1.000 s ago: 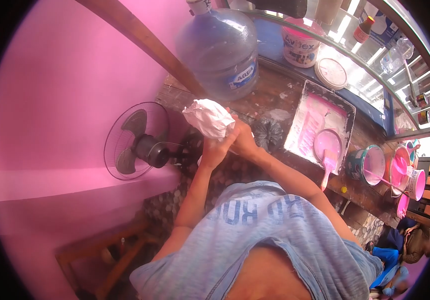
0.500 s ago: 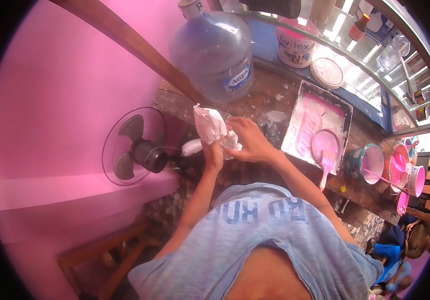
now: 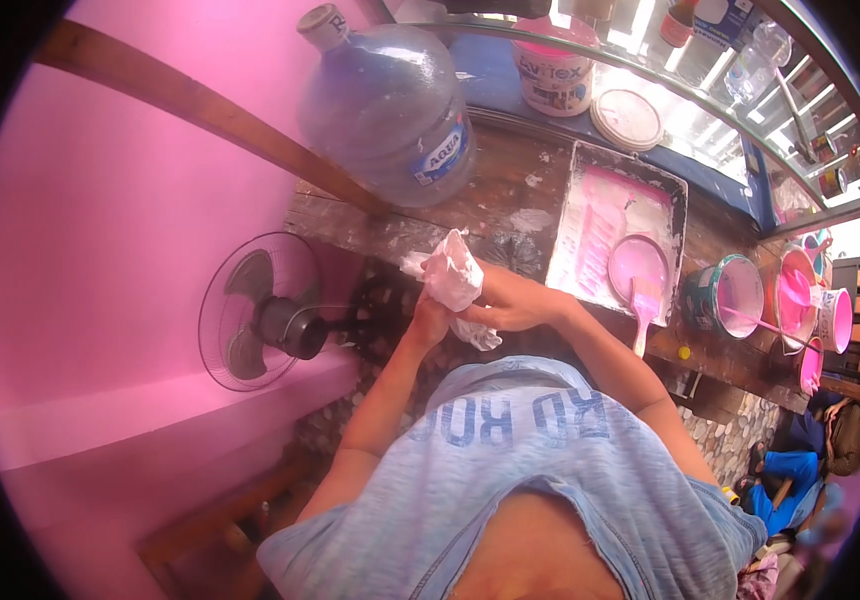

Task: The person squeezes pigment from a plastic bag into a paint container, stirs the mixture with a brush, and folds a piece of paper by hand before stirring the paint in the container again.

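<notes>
A crumpled white bag [image 3: 453, 272], bulging as if filled with something soft, is held in front of my chest. My left hand [image 3: 432, 318] is closed around its lower part from the left. From the right, my right hand [image 3: 518, 300] grips the bag's side, its fingertips partly hidden behind it. Loose white folds hang below the right hand, and another white end sticks out at the left. What the bag contains is hidden. Beyond the right hand, a paint tray [image 3: 683, 215] streaked pink lies on the wooden bench [image 3: 510, 165], holding a round lid [image 3: 628, 258] and a paintbrush [image 3: 644, 308].
A large water jug [image 3: 375, 125] stands on the bench beside a slanting wooden post [image 3: 200, 110]. A fan [image 3: 260, 315] is at left. Paint buckets [image 3: 740, 290] stand at right, and a glass case [image 3: 750, 190] at the back. Another person [image 3: 800, 485] sits far right.
The bag has turned and come slightly nearer to my body, with both hands still on it. My right hand has moved closer around it. The whole view has shifted a little.
</notes>
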Demonstrator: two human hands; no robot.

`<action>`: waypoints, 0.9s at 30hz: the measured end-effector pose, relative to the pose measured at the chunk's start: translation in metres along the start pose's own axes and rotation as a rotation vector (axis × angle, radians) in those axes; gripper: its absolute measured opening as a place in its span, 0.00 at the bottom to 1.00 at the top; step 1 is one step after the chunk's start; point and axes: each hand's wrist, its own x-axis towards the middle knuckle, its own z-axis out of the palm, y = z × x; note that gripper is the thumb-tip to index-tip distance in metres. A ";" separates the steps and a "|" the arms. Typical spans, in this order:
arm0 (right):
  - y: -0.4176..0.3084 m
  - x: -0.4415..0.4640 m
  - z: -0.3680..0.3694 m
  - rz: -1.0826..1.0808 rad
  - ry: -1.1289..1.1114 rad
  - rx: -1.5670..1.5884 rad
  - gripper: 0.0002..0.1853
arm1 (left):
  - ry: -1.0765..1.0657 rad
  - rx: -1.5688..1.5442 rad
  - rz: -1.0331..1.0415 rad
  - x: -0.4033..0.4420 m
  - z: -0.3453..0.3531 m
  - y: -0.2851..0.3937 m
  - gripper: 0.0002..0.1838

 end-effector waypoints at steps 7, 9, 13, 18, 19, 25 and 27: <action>-0.020 -0.012 0.007 -0.030 0.223 -0.367 0.24 | -0.107 0.206 0.008 0.010 0.025 0.023 0.30; -0.022 -0.013 0.004 -0.035 0.202 -0.444 0.24 | -0.155 0.259 0.008 0.014 0.024 0.027 0.30; -0.022 -0.016 0.001 -0.082 0.261 -0.482 0.26 | -0.219 0.534 0.157 0.030 0.028 0.037 0.30; -0.017 -0.021 0.001 -0.166 0.543 -0.339 0.20 | -0.220 0.541 -0.074 0.023 0.068 0.063 0.32; -0.021 -0.025 0.002 -0.152 0.600 -0.273 0.19 | -0.279 0.580 -0.099 0.024 0.070 0.063 0.32; -0.042 -0.051 -0.006 0.022 0.734 -0.110 0.19 | -0.400 0.592 0.047 0.033 0.088 0.031 0.17; -0.048 -0.068 -0.016 0.077 0.752 0.024 0.20 | -0.461 0.595 0.096 0.045 0.106 0.027 0.17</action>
